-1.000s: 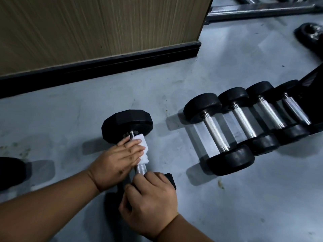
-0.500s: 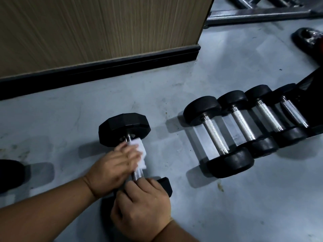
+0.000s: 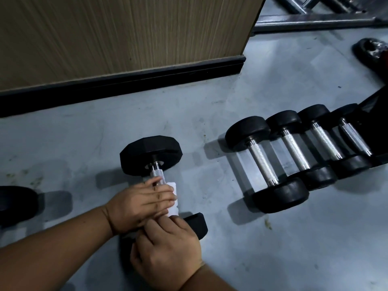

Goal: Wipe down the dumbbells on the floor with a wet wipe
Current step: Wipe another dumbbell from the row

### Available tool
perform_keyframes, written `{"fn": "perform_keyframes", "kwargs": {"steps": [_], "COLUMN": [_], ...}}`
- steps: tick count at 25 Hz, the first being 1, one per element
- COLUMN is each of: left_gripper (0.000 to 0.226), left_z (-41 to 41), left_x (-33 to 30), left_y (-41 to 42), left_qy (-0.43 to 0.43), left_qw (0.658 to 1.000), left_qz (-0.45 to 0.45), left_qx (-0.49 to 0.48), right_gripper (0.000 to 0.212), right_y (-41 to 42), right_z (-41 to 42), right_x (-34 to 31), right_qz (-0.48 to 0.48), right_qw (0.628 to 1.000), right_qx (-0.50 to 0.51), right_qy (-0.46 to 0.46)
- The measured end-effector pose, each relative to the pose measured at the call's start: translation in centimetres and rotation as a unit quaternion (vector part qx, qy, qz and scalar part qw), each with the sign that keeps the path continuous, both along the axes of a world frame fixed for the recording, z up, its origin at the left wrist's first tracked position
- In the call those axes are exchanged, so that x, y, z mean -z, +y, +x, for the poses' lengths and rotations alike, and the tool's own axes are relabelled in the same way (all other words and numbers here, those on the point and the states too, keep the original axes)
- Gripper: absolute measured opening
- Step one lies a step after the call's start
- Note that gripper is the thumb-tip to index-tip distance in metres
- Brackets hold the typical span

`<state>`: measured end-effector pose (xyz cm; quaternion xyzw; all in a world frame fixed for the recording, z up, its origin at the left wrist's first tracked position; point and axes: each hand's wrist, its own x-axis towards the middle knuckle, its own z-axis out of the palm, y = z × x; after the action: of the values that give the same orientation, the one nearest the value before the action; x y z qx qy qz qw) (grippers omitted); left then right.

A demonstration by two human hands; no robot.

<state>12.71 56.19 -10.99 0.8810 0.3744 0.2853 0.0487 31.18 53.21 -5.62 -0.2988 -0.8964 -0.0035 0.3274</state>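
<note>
A black hex dumbbell (image 3: pixel 151 154) with a knurled steel handle lies on the grey floor in front of me. My left hand (image 3: pixel 138 204) holds a white wet wipe (image 3: pixel 173 201) wrapped round the near half of the handle. The far part of the handle shows bare above my fingers. My right hand (image 3: pixel 168 253) grips the near head of the dumbbell, and only one black corner of that head sticks out to the right. A row of several round-headed dumbbells (image 3: pixel 264 162) lies side by side to the right.
A wood-panelled wall (image 3: pixel 126 34) with a black skirting board (image 3: pixel 126 80) runs along the back. Steel frame bars (image 3: pixel 315 19) lie at the top right, with a dark weight (image 3: pixel 371 51) below them. Another black weight (image 3: pixel 14 202) sits at the left edge.
My left hand has slid the wipe down the handle toward me, uncovering the far end of the steel. My right hand has stayed on the near head.
</note>
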Motion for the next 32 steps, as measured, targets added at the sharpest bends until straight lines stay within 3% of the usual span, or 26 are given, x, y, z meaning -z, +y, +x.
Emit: {"fn": "perform_keyframes", "kwargs": {"steps": [4, 8, 10, 13, 17, 21, 24, 29, 32], "left_gripper": [0.025, 0.029, 0.026, 0.028, 0.037, 0.049, 0.042, 0.040, 0.043], "left_z": [-0.9, 0.4, -0.9, -2.1, 0.3, 1.1, 1.0, -0.5, 1.3], "left_x": [0.0, 0.4, 0.0, -0.2, -0.2, -1.0, -1.0, -0.8, 0.3], "left_y": [0.0, -1.2, -0.4, 0.2, -0.8, -0.3, 0.6, 2.9, 0.7], "left_qy": [-0.014, -0.014, -0.012, -0.016, -0.010, -0.037, -0.004, 0.000, 0.017], "left_qw": [0.995, 0.999, 0.999, 0.995, 0.996, 0.995, 0.996, 0.995, 0.998], "left_qz": [0.012, 0.004, 0.003, -0.002, -0.001, -0.093, -0.077, -0.069, -0.046], "left_qx": [-0.097, -0.039, -0.031, -0.101, -0.092, -0.004, 0.038, -0.078, -0.034], "right_gripper": [0.028, 0.005, 0.015, 0.026, 0.021, 0.017, 0.016, 0.022, 0.020], "right_y": [-0.4, 0.2, 1.1, 2.8, 3.2, 3.3, 3.0, 3.0, 3.0], "right_z": [-0.4, 0.0, 0.5, 1.1, 1.7, 1.9, 2.0, 2.0, 2.0], "right_x": [-0.1, -1.4, -2.5, -3.0, -2.2, -2.1, -2.0, -1.8, -1.9], "right_qz": [-0.008, -0.111, -0.162, -0.164, -0.171, -0.175, -0.171, -0.164, -0.161], "right_qw": [1.000, 0.992, 0.982, 0.976, 0.983, 0.982, 0.983, 0.985, 0.984], "right_qx": [-0.010, -0.051, -0.074, -0.056, -0.045, -0.063, -0.069, -0.051, -0.055], "right_qy": [-0.006, -0.018, -0.069, -0.129, -0.036, -0.026, -0.026, -0.037, -0.042]}}
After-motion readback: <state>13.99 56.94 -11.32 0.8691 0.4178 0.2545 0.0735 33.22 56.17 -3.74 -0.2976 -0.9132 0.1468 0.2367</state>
